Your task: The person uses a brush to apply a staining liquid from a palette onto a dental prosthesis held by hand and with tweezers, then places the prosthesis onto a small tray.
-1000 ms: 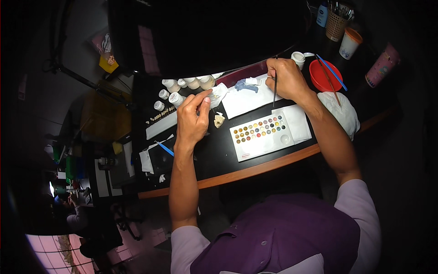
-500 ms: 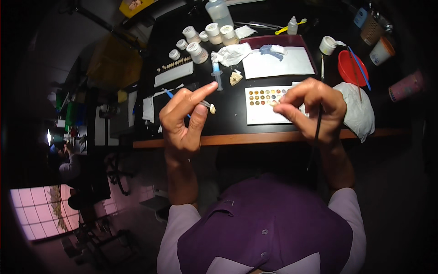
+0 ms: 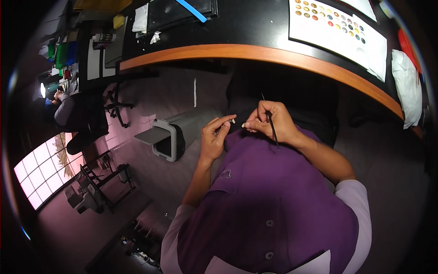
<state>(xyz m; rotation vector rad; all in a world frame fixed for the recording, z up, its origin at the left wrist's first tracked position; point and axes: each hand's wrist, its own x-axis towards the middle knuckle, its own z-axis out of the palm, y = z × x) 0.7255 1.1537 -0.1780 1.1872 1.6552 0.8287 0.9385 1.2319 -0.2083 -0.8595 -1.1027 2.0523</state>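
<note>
Below the desk edge, close above my purple top, my left hand point(image 3: 214, 137) has thumb and forefinger closed around something thin, with a small cream piece point(image 3: 233, 121) at its tip. Just to its right, my right hand point(image 3: 277, 122) grips a dark, slender brush-like tool point(image 3: 274, 136). Another small cream piece point(image 3: 243, 125) shows at that hand's thumb and fingertips. The two hands are a short gap apart. The fine holder of the left piece is too small to make out.
On the black desk with its wooden edge point(image 3: 237, 52) are a paint palette point(image 3: 305, 25), a blue tool point(image 3: 191, 11) and, at right, a white crumpled bundle point(image 3: 402, 86). A grey bin point(image 3: 166, 146) stands on the floor. Another person point(image 3: 63, 112) sits at a bench on the left.
Both hands have moved from over the desk back below its edge toward my body, closer together. The view has tipped down, so the desk now shows higher up.
</note>
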